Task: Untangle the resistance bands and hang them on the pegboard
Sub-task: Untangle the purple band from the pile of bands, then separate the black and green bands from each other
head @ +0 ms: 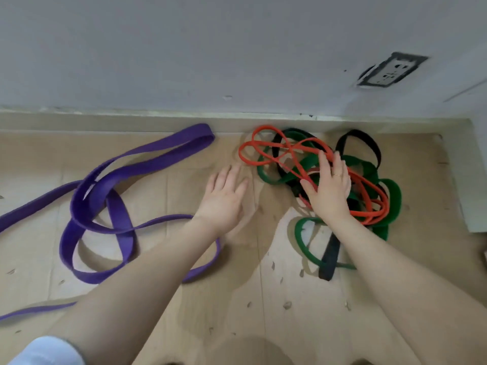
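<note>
While both hands' fingers lie straight, the red band (290,154) knots through green band (390,196) and black band (329,256).

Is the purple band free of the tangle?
Free: the purple band lies apart from the red, green and black pile.

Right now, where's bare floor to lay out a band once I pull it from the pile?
Bare cardboard lies between the purple band and the tangled pile, and nearer you. It is crowded against the wall, under the right hand.
</note>
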A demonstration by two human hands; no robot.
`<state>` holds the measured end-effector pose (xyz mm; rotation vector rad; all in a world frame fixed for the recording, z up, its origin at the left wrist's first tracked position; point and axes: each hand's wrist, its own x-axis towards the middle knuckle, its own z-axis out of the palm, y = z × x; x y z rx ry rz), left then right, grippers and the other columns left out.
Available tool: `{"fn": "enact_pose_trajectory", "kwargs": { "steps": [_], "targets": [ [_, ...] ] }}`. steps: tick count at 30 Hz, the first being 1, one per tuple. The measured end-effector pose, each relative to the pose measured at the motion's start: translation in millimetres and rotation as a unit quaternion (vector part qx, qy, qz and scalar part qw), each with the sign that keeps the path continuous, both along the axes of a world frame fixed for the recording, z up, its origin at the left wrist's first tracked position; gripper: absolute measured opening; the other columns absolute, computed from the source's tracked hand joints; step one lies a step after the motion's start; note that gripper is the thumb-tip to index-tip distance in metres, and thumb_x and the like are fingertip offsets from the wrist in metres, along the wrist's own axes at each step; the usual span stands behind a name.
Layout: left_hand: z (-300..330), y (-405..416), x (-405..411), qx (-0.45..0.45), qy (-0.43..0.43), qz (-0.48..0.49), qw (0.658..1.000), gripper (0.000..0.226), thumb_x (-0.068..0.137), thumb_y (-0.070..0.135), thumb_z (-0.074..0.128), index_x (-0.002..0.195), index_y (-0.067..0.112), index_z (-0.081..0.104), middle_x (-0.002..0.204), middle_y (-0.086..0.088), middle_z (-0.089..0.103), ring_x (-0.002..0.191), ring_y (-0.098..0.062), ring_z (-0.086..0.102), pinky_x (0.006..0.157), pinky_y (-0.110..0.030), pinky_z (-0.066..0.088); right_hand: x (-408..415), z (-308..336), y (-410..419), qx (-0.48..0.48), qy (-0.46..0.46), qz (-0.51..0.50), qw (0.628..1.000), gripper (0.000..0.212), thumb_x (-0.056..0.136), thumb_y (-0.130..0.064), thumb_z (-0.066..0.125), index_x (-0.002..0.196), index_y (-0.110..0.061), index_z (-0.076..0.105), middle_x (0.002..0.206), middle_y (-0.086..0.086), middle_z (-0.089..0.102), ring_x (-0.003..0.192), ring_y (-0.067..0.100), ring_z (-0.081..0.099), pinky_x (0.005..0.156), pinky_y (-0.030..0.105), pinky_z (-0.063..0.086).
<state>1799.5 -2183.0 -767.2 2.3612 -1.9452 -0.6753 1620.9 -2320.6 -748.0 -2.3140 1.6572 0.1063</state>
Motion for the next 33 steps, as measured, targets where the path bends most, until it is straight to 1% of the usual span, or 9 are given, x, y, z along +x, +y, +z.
{"fn": "enact_pose_trajectory", "kwargs": {
  "steps": [3, 7, 9, 12, 16, 20, 25, 30, 33],
  "targets": [
    [5.3, -20.4, -21.2, 0.014, 0.012, -0.005, 1.000, 0.065, 0.090, 0.024, 0.045, 0.148, 0.016, 0.015, 0.156, -0.012, -0.012, 0.143, -0.032, -0.001, 0.115, -0.043, 0.004, -24.1, -15.4, -21.3, 0.167, 0.076, -0.033, 0.982, 0.066, 0.096, -0.045, 0.041, 0.150, -0.024, 0.009, 0.155, 0.008, 0.021, 0.141, 0.031, 0.023, 0.113, 0.054, 0.012],
    [11.2, -31.3, -47.5, 0.009, 0.038, 0.003, 0.999, 0.070, 0.091, 0.022, 0.046, 0.149, 0.018, 0.008, 0.157, -0.009, -0.008, 0.143, -0.032, 0.004, 0.115, -0.041, 0.007, -35.2, -26.1, -3.1, 0.057, 0.156, 0.140, 0.976, 0.039, 0.097, -0.030, 0.043, 0.131, -0.011, 0.039, 0.123, 0.015, 0.052, 0.107, 0.036, 0.054, 0.086, 0.044, 0.043],
    [13.1, -33.0, -58.9, 0.004, 0.040, -0.024, 0.999, 0.071, 0.093, 0.026, 0.046, 0.150, 0.022, 0.003, 0.158, -0.004, -0.005, 0.143, -0.028, 0.008, 0.115, -0.038, 0.011, -42.5, -23.3, 12.7, 0.026, 0.117, 0.166, 0.979, 0.022, 0.097, -0.018, 0.039, 0.116, -0.009, 0.046, 0.106, 0.013, 0.060, 0.091, 0.035, 0.060, 0.070, 0.039, 0.042],
    [17.8, -36.0, -75.1, 0.033, 0.047, -0.123, 0.991, 0.068, 0.096, 0.037, 0.045, 0.149, 0.029, 0.003, 0.158, -0.001, 0.006, 0.142, -0.024, 0.016, 0.111, -0.035, 0.021, -66.3, -6.3, 28.3, 0.165, 0.016, 0.156, 0.974, 0.017, 0.097, -0.019, 0.039, 0.107, -0.012, 0.051, 0.091, 0.007, 0.066, 0.082, 0.032, 0.061, 0.070, 0.039, 0.047],
    [27.9, -30.3, -101.8, 0.042, 0.155, -0.173, 0.972, 0.043, 0.095, 0.031, 0.050, 0.136, 0.020, 0.045, 0.138, -0.005, 0.047, 0.124, -0.025, 0.044, 0.103, -0.031, 0.033, -113.9, 27.5, 39.9, 0.351, -0.129, 0.056, 0.926, 0.013, 0.093, -0.014, 0.047, 0.094, -0.011, 0.059, 0.071, -0.007, 0.067, 0.071, 0.013, 0.061, 0.080, 0.040, 0.052],
    [50.0, -23.1, -130.8, 0.029, 0.222, -0.107, 0.969, 0.026, 0.095, 0.025, 0.050, 0.119, 0.017, 0.057, 0.108, -0.003, 0.061, 0.095, -0.015, 0.053, 0.085, -0.027, 0.040, -138.7, 61.3, 35.9, 0.320, -0.192, 0.071, 0.925, 0.014, 0.091, -0.016, 0.055, 0.098, -0.018, 0.066, 0.078, -0.008, 0.070, 0.078, 0.006, 0.063, 0.083, 0.029, 0.049],
    [85.2, -22.9, -136.8, -0.129, 0.229, 0.030, 0.964, 0.018, 0.095, 0.017, 0.049, 0.108, 0.012, 0.061, 0.096, 0.002, 0.054, 0.087, -0.013, 0.051, 0.076, -0.019, 0.035, -147.2, 103.9, 15.6, 0.218, -0.191, 0.128, 0.948, 0.031, 0.087, -0.023, 0.063, 0.118, -0.029, 0.060, 0.098, -0.014, 0.063, 0.089, 0.005, 0.058, 0.081, 0.022, 0.044],
    [111.9, -13.0, -131.4, -0.206, 0.129, 0.013, 0.970, 0.045, 0.088, 0.014, 0.053, 0.133, 0.009, 0.046, 0.126, -0.009, 0.051, 0.118, -0.026, 0.048, 0.101, -0.040, 0.039, -124.1, 121.0, 33.4, 0.180, -0.096, 0.261, 0.944, 0.034, 0.095, -0.021, 0.047, 0.130, -0.024, 0.050, 0.110, -0.003, 0.059, 0.101, 0.017, 0.056, 0.089, 0.037, 0.047],
    [114.4, 2.0, -132.4, -0.184, 0.157, -0.082, 0.967, 0.061, 0.083, 0.011, 0.043, 0.143, 0.010, 0.031, 0.138, -0.006, 0.046, 0.130, -0.019, 0.039, 0.114, -0.037, 0.019, -101.4, 126.9, 63.7, 0.220, -0.183, 0.259, 0.922, 0.030, 0.097, -0.018, 0.045, 0.125, -0.017, 0.055, 0.114, -0.001, 0.059, 0.102, 0.013, 0.054, 0.089, 0.028, 0.044]
  ]
}}
